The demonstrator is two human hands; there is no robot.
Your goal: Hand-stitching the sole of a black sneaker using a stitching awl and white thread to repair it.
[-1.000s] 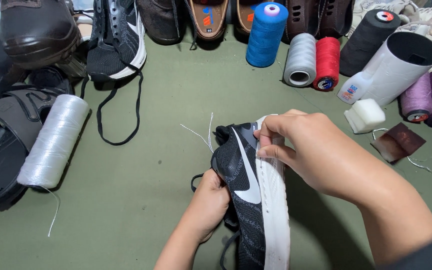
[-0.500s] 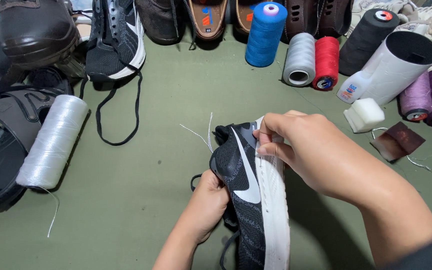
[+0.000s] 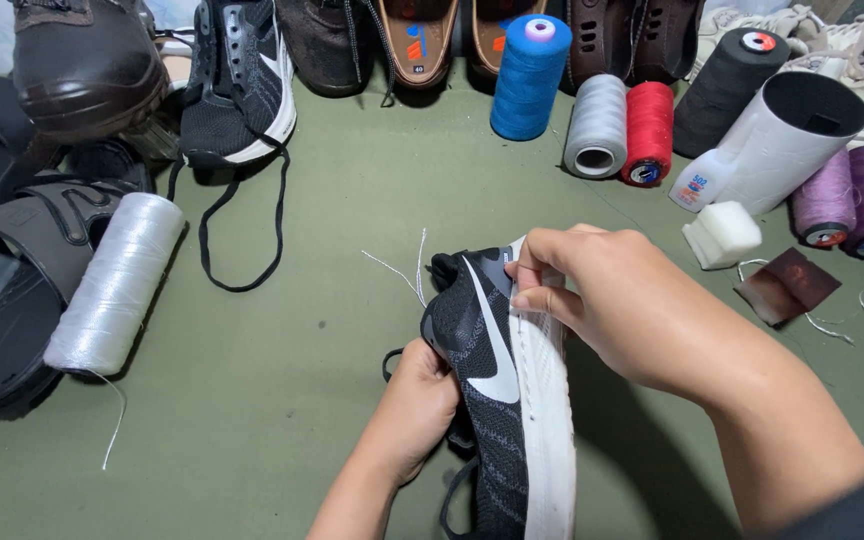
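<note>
Head view, looking down at a green worktop (image 3: 282, 400).

In the middle: a black knit sneaker (image 3: 487, 400) with a white sole, lying on its side, toe pointing away, between the two hands.

Left hand (image 3: 414, 408): wrapped around the dark side of the sneaker from below, grip closed tight on it.

Right hand (image 3: 624, 305): resting on the white sole near the toe, fingers (image 3: 542, 300) pinched at the sole's edge, grip closed on the sneaker. Hard to tell if something thin sits between the fingertips.

Just past the toe: two thin bits of white thread (image 3: 407, 268) sticking up.

To the left: a big white spool (image 3: 117, 282) lying flat, touching black sandals (image 3: 12, 290).

Along the far edge: a row of shoes, with another black sneaker (image 3: 240, 85) and its loose lace.

Far right side: a blue spool (image 3: 529, 75) standing up, a grey spool (image 3: 597, 125) and a red spool (image 3: 649, 132) side by side, a black spool (image 3: 727, 85), a white tube (image 3: 787, 140), two purple spools (image 3: 852, 200), a small white block (image 3: 722, 235), a brown scrap (image 3: 787, 285).
</note>
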